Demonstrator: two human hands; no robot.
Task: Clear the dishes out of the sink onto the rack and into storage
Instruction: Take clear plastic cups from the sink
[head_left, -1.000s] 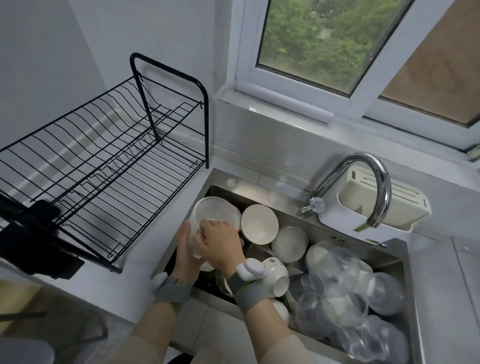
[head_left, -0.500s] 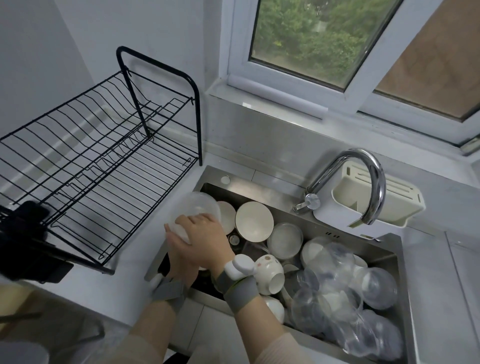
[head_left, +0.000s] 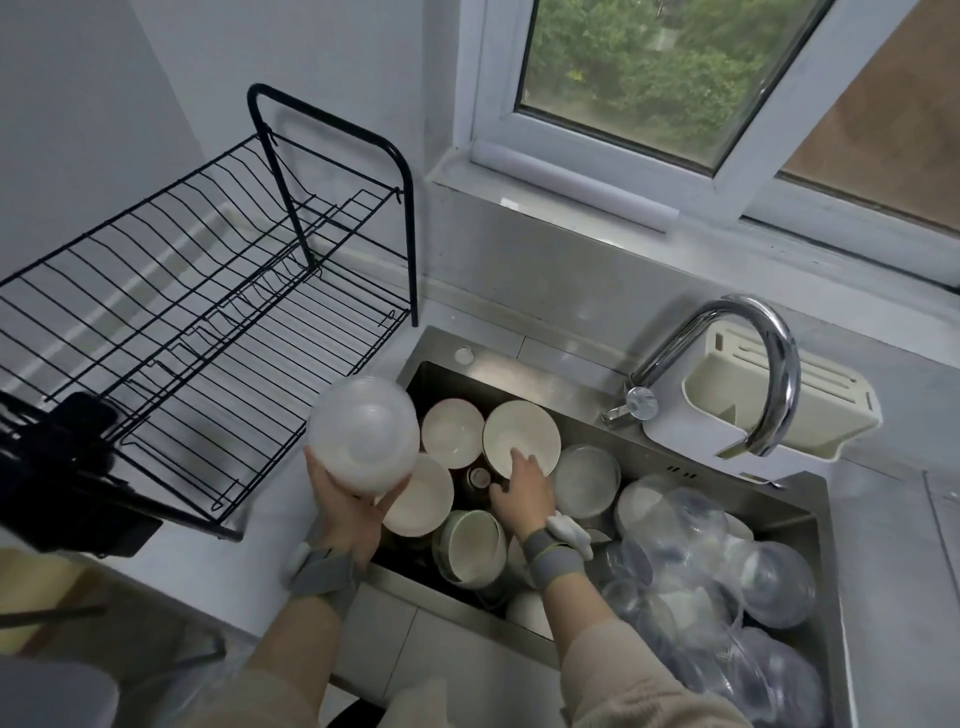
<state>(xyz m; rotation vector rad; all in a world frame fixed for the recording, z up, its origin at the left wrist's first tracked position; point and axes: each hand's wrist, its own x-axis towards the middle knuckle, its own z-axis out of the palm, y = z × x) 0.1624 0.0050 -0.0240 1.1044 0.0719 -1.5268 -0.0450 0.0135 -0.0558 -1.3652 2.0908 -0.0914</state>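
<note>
Down at the counter, much stays out of sight: the black wire dish rack (head_left: 197, 332) runs off the left edge, its near corner lost behind a dark blurred shape (head_left: 67, 467), and the steel sink (head_left: 571, 384) is so heaped that its bottom hardly shows. On its right side a pile of clear plastic bowls (head_left: 727, 587) overlaps into one glassy tangle; where one ends and the next begins is hard to tell, and the pile is cut off at the lower edge. Behind the curved tap (head_left: 748, 364) a cream holder (head_left: 779, 410) is partly hidden.

White bowls fill the sink's left half. The left hand (head_left: 343, 512) holds a translucent plastic bowl (head_left: 363, 434) from beneath, bottom facing up, fingers curled round its lower rim; the bowl is lifted over the sink's left corner, just beside the rack's lower shelf. The right hand (head_left: 524, 488) reaches down into the sink, fingers spread and loosely bent, fingertips on the rim of a cream bowl (head_left: 522, 436) with a dark edge. Whether it grips that rim or only touches it, I cannot tell. Both wrists wear grey bands.
</note>
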